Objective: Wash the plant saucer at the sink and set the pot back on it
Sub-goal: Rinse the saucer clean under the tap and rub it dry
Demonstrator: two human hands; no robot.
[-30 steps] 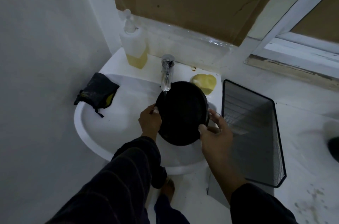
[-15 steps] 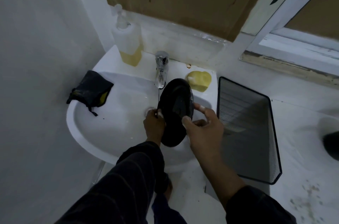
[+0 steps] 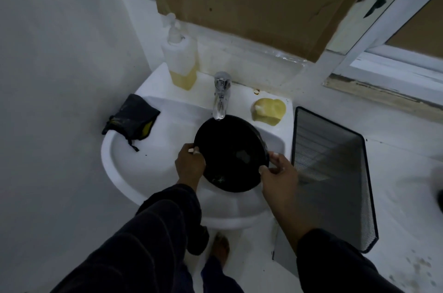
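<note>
A round black plant saucer [image 3: 231,152] is held tilted over the white sink [image 3: 134,163], its far rim just under the chrome tap [image 3: 221,95]. My left hand [image 3: 189,164] grips the saucer's left rim. On the right rim my right hand [image 3: 279,174] pinches it between thumb and fingers. The saucer's broad dark face is turned toward me, with a wet glint and small specks near its lower edge. Only a dark edge [image 3: 440,199] at the far right of the frame could be the pot; I cannot tell.
A soap dispenser [image 3: 181,56] with yellow liquid stands at the sink's back left. A yellow soap bar [image 3: 269,110] lies right of the tap. A dark cloth [image 3: 131,120] hangs on the sink's left rim. A black mesh bin [image 3: 333,172] stands right of the sink.
The saucer was edge-on half a second ago; now it is turned back so its broad face points toward me, under the tap. Both hands kept their hold on its rim.
</note>
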